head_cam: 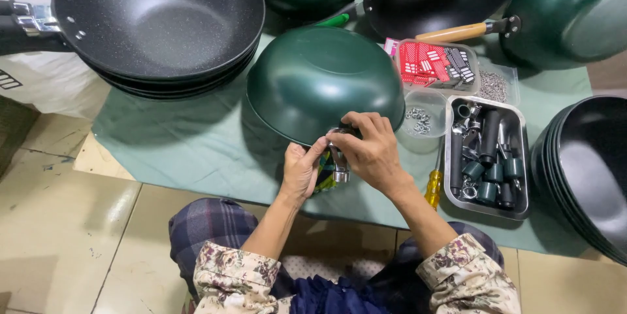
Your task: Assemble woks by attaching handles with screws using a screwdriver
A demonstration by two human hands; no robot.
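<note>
**panfan:** Right hand (373,150) is curled over the rim of the upside-down green wok (323,79), fingers pinched on the top of a metal handle bracket (338,164) right where it meets the pan's edge. Left hand (302,169) is closed around the same bracket from the other side, thumb up against it. There's something green and yellow tucked under the left palm, can't tell what.

**wokguy:** Which way is the bracket pointing?

**panfan:** Long axis runs from the wok's rim straight back toward the person, shiny end nearest them. The wok sits dome up, near the middle of the green cloth (183,144).

**wokguy:** How much stuff is around it?

**panfan:** Just right of the hands: one yellow-handled screwdriver (434,186), lying roughly parallel to the bracket. Next to that, one steel tray (522,157) full of black and green handle parts, too jumbled to count. Above it, one clear tub (431,118) of small nuts or washers, one box of red and black bits (436,66), and one bag of tiny hardware (494,85).

**wokguy:** And pans?

**panfan:** One stack of black woks (157,23) top left, another stack (588,170) at the right edge, and three more pans across the top, one with a wooden handle (457,32).
</note>
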